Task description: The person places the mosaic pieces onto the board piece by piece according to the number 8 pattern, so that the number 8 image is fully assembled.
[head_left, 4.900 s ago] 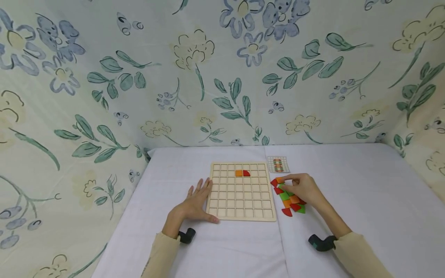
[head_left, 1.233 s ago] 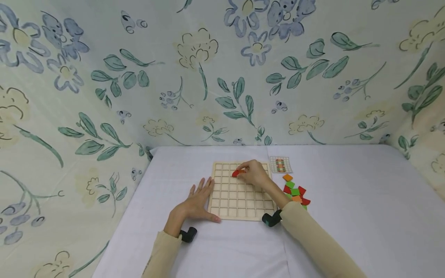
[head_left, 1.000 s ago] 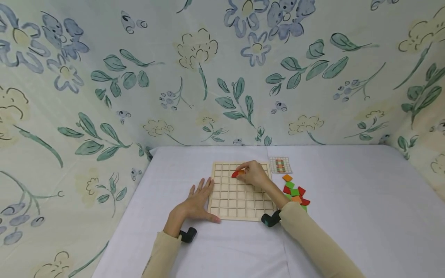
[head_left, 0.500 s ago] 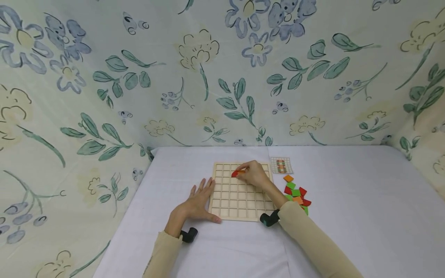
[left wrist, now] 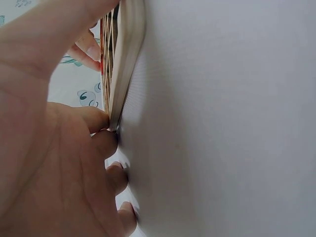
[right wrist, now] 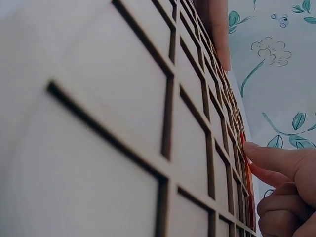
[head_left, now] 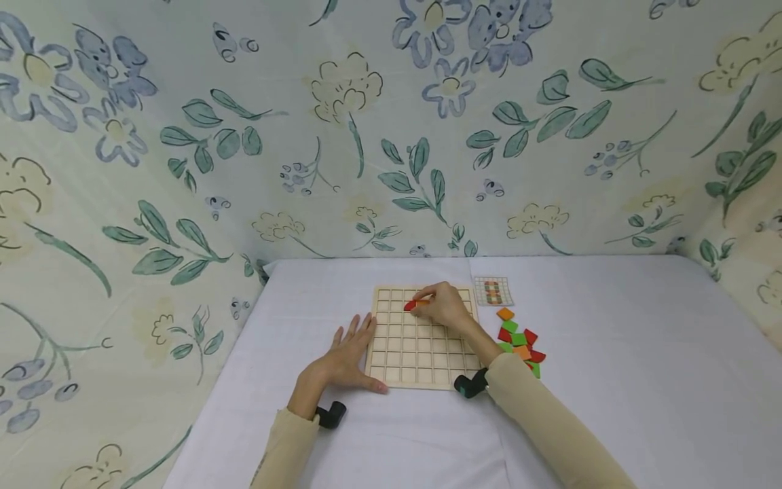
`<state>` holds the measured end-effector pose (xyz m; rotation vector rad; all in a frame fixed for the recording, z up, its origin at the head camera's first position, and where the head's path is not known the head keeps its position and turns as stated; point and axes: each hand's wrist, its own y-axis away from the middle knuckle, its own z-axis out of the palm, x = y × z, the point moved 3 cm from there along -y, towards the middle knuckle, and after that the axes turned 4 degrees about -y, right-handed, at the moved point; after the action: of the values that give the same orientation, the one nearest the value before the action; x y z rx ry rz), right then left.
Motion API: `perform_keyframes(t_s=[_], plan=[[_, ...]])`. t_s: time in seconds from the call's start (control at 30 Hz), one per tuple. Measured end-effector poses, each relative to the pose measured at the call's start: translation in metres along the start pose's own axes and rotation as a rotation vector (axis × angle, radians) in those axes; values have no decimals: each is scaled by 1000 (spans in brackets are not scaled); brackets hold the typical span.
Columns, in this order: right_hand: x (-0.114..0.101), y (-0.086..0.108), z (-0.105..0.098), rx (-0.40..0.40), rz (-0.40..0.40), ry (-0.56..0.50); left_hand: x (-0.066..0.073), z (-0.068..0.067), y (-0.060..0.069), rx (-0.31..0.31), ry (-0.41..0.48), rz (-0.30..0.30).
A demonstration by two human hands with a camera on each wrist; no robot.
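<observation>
The red piece (head_left: pixel 409 306) was on the upper part of the gridded board (head_left: pixel 394 345), left of the orange piece (head_left: pixel 421 303). It had slid slightly toward the board's left edge over the last half second, so its positioning seemed nearly done; whether it was fully seated could not be told. The right hand (head_left: pixel 446 305) reached over the board's right half, finger and thumb closed in a pinch on the red piece. The left hand (head_left: pixel 341 360) lay spread at the board's left edge, fingertips against it, gripping nothing. Right of the board lay loose pieces (head_left: pixel 518 339); beyond its upper-right corner, a pattern card (head_left: pixel 493 291).
</observation>
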<state>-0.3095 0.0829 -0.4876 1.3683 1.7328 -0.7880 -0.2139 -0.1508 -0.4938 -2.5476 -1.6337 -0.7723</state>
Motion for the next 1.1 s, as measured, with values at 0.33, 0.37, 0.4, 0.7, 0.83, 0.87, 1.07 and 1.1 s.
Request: perform_keyframes(t_s=[0.33, 0.37, 0.4, 0.7, 0.83, 0.87, 1.07, 1.1], plan=[[0, 5, -5, 20, -7, -26, 0, -1, 0, 5, 0, 0], [1, 6, -7, 21, -3, -25, 0, -1, 0, 4, -1, 1], [2, 6, -9, 23, -3, -26, 0, -1, 0, 1, -3, 2], [17, 29, -56, 77, 60, 33, 0, 0, 1, -1, 4, -9], [26, 48, -86, 136, 101, 89, 1, 0, 1, 1, 11, -9], [30, 53, -93, 146, 114, 98, 1, 0, 1, 1, 14, -8], [54, 83, -126, 179, 186, 135, 1, 0, 2, 0, 23, -1], [58, 87, -130, 187, 194, 148, 1, 0, 2, 2, 27, 1]])
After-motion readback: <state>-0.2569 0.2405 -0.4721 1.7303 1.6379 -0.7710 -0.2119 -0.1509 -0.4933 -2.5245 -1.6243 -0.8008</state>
